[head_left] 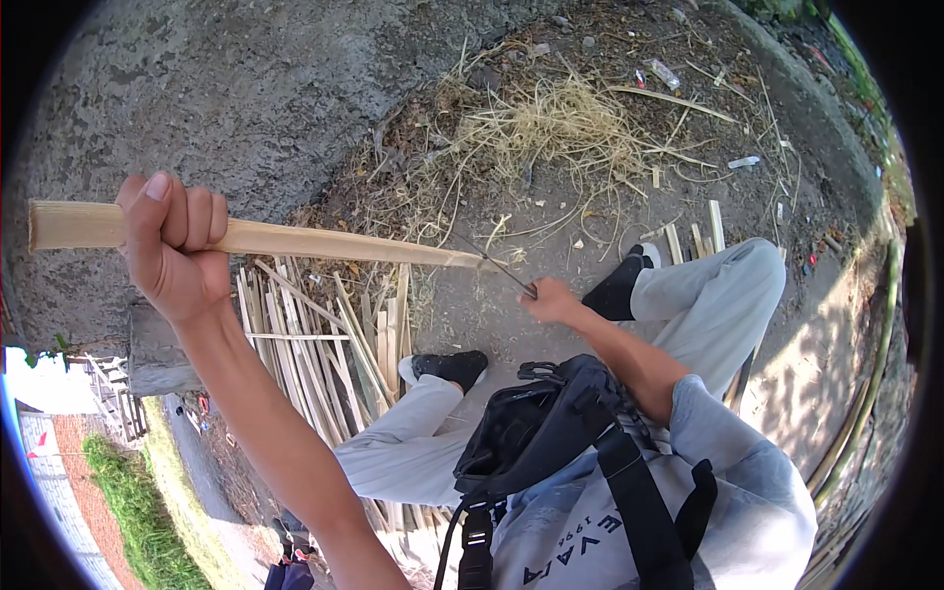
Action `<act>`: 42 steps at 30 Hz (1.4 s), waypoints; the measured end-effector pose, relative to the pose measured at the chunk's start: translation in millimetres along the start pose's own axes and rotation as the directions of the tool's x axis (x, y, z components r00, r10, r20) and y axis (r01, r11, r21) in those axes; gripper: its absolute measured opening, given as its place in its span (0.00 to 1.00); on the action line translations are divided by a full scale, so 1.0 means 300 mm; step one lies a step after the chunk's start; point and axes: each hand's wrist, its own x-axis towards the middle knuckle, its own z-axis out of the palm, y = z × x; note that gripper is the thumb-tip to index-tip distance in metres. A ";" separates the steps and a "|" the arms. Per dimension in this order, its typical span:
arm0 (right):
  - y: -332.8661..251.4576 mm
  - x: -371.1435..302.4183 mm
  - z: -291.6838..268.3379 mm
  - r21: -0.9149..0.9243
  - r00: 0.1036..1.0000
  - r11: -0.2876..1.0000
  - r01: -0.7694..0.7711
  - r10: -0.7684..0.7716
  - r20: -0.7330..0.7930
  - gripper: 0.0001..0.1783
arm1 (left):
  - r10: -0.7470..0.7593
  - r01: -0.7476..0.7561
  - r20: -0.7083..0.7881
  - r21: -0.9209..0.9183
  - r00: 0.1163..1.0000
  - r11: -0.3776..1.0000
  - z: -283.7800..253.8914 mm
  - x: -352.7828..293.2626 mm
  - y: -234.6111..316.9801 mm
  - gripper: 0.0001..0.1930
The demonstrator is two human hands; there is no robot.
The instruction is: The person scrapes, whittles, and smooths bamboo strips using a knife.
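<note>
My left hand is wrapped in a fist round a long, pale bamboo strip, close to its wide left end. The strip is raised and runs rightward, narrowing toward my right hand. That hand is closed on the dark handle of a knife. Its thin blade lies across the strip's far right end and appears to touch it. A curl of shaving seems to stand up there, though it is too small to tell for sure.
Split bamboo strips lie in a heap below the raised strip. Beyond my hands is a tangle of bamboo shavings with scattered litter. A black bag hangs at my front. Long poles lie on the right.
</note>
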 end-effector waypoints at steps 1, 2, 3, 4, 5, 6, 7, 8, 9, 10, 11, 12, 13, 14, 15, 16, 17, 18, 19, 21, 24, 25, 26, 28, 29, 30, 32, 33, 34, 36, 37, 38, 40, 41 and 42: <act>-0.056 -0.017 -0.003 -0.006 1.000 1.000 0.007 -0.007 0.001 0.21 | 0.007 -0.007 -0.005 0.003 1.000 1.000 0.001 -0.002 -0.003 0.19; -0.118 -0.033 0.003 -0.067 0.996 0.996 0.061 -0.065 -0.065 0.21 | 0.001 -0.001 -0.001 0.007 1.000 1.000 0.007 -0.004 -0.007 0.19; -0.183 -0.068 -0.007 -0.130 0.985 0.986 0.105 -0.121 -0.124 0.21 | -0.010 0.010 0.001 0.007 1.000 1.000 0.015 -0.008 -0.014 0.19; -0.258 -0.128 -0.040 -0.134 0.986 0.985 0.105 -0.121 -0.117 0.21 | -0.012 0.012 -0.007 0.008 1.000 1.000 0.016 -0.011 -0.014 0.19; -0.346 -0.202 -0.092 -0.070 0.961 0.972 0.226 -0.234 -0.150 0.21 | -0.006 0.006 -0.007 0.025 1.000 1.000 0.015 -0.010 -0.009 0.19; -0.395 -0.244 -0.134 -0.013 0.921 0.942 0.337 -0.332 -0.202 0.20 | 0.003 -0.003 0.001 0.028 1.000 1.000 0.021 0.003 -0.011 0.19; -0.415 -0.256 -0.131 -0.018 0.922 0.942 0.335 -0.332 -0.200 0.20 | 0.005 -0.004 -0.003 0.026 1.000 1.000 0.023 0.010 -0.007 0.19; -0.429 -0.272 -0.121 0.020 0.826 0.873 0.488 -0.454 -0.333 0.19 | 0.012 -0.012 -0.002 0.036 1.000 0.999 0.025 0.017 -0.003 0.19; -0.425 -0.289 -0.113 0.036 0.701 0.780 0.625 -0.541 -0.465 0.17 | 0.016 -0.016 0.001 0.043 1.000 0.999 0.029 0.019 -0.005 0.19; -0.371 -0.271 -0.080 0.036 0.704 0.783 0.621 -0.537 -0.465 0.17 | 0.013 -0.013 0.002 0.039 1.000 0.999 0.033 0.017 -0.003 0.19; -0.266 -0.211 -0.026 -0.012 0.628 0.730 0.683 -0.596 -0.500 0.19 | 0.011 -0.011 -0.009 0.037 1.000 0.999 0.037 0.024 -0.008 0.19; -0.182 -0.149 0.028 -0.060 0.542 0.665 0.745 -0.655 -0.526 0.21 | 0.013 -0.012 -0.022 0.045 1.000 0.999 0.034 0.029 -0.008 0.19; -0.119 -0.099 0.069 -0.063 0.539 0.666 0.744 -0.653 -0.531 0.21 | 0.015 -0.014 -0.016 0.043 1.000 0.999 0.027 0.032 -0.013 0.19; -0.063 -0.060 0.105 -0.049 0.842 0.910 0.412 -0.401 -0.361 0.22 | 0.015 -0.014 -0.055 0.023 0.998 1.000 0.022 0.031 -0.016 0.20; -0.057 -0.072 0.107 -0.111 0.984 0.994 0.013 -0.032 -0.176 0.23 | 0.010 -0.010 -0.102 0.006 0.995 1.000 0.017 0.019 -0.015 0.22; -0.044 -0.079 0.096 -0.110 0.984 0.994 0.010 -0.029 -0.174 0.23 | 0.007 -0.006 -0.102 0.005 0.995 1.000 0.016 0.011 -0.014 0.22; -0.029 -0.081 0.077 -0.112 0.989 0.994 0.002 -0.019 -0.146 0.24 | 0.006 -0.006 -0.097 0.008 0.995 1.000 0.016 0.004 -0.015 0.21; -0.045 -0.086 0.043 -0.115 0.993 0.993 0.000 -0.014 -0.118 0.25 | 0.011 -0.010 -0.091 0.016 0.996 1.000 0.017 0.005 -0.014 0.21; -0.061 -0.083 0.025 -0.115 0.993 0.993 0.002 -0.015 -0.117 0.25 | 0.011 -0.010 -0.092 0.017 0.996 1.000 0.020 0.009 -0.015 0.21; -0.106 -0.081 0.010 -0.064 0.983 0.996 0.062 -0.072 -0.166 0.24 | 0.025 -0.020 -0.101 0.042 0.995 0.999 0.028 0.018 -0.017 0.21; -0.209 -0.169 -0.013 0.044 0.903 0.942 0.332 -0.304 -0.304 0.23 | -0.003 0.004 -0.044 0.014 0.999 1.000 0.008 0.036 -0.026 0.19; -0.240 -0.190 -0.020 0.043 0.905 0.942 0.332 -0.306 -0.296 0.23 | -0.005 0.006 -0.051 0.016 0.999 1.000 0.002 0.039 -0.022 0.19; -0.269 -0.208 -0.027 0.123 0.880 0.904 0.410 -0.356 -0.314 0.22 | -0.009 0.010 -0.046 0.009 0.999 1.000 -0.004 0.042 -0.016 0.19; -0.251 -0.207 -0.005 0.205 0.852 0.853 0.481 -0.398 -0.341 0.21 | -0.017 0.017 -0.036 0.002 0.999 1.000 -0.009 0.049 -0.013 0.19; -0.186 -0.169 0.039 0.147 0.884 0.906 0.396 -0.333 -0.329 0.22 | -0.011 0.012 -0.047 0.011 0.999 1.000 -0.007 0.054 -0.015 0.19; -0.111 -0.119 0.087 0.087 0.909 0.947 0.310 -0.268 -0.320 0.23 | -0.003 0.004 -0.060 0.024 0.998 1.000 -0.007 0.056 -0.013 0.19; 0.128 0.025 0.130 -0.108 0.992 0.993 0.038 -0.050 -0.118 0.26 | -0.004 0.005 -0.052 0.023 0.999 1.000 0.005 0.071 -0.027 0.18; 0.125 0.023 0.125 -0.104 0.992 0.994 0.046 -0.058 -0.116 0.26 | -0.009 0.012 -0.070 0.045 0.997 0.999 -0.018 0.063 -0.032 0.18; 0.102 -0.006 0.103 -0.082 0.988 0.997 0.010 -0.023 -0.153 0.27 | -0.008 0.011 -0.062 0.049 0.998 0.999 -0.029 0.058 -0.032 0.18; 0.025 -0.046 0.055 -0.065 0.983 0.998 -0.024 0.011 -0.183 0.28 | 0.023 -0.008 -0.164 0.095 0.986 0.995 -0.036 0.037 -0.026 0.20; -0.039 -0.059 0.037 0.002 0.969 0.996 0.084 -0.081 -0.234 0.28 | 0.016 0.001 -0.175 0.094 0.985 0.996 -0.031 0.032 -0.026 0.20; -0.109 -0.075 0.028 0.062 0.941 0.977 0.202 -0.177 -0.289 0.28 | 0.031 -0.010 -0.193 0.106 0.981 0.994 -0.031 0.035 -0.007 0.20; -0.222 -0.138 -0.010 0.104 0.919 0.951 0.290 -0.246 -0.309 0.28 | 0.045 -0.021 -0.213 0.115 0.976 0.993 -0.035 0.039 -0.008 0.20; -0.234 -0.164 -0.017 0.150 0.890 0.919 0.364 -0.295 -0.347 0.27 | 0.056 -0.031 -0.229 0.114 0.972 0.993 -0.030 0.044 -0.022 0.19; -0.221 -0.173 -0.008 0.154 0.891 0.921 0.358 -0.287 -0.353 0.27 | 0.073 -0.046 -0.241 0.117 0.968 0.992 -0.024 0.052 -0.024 0.18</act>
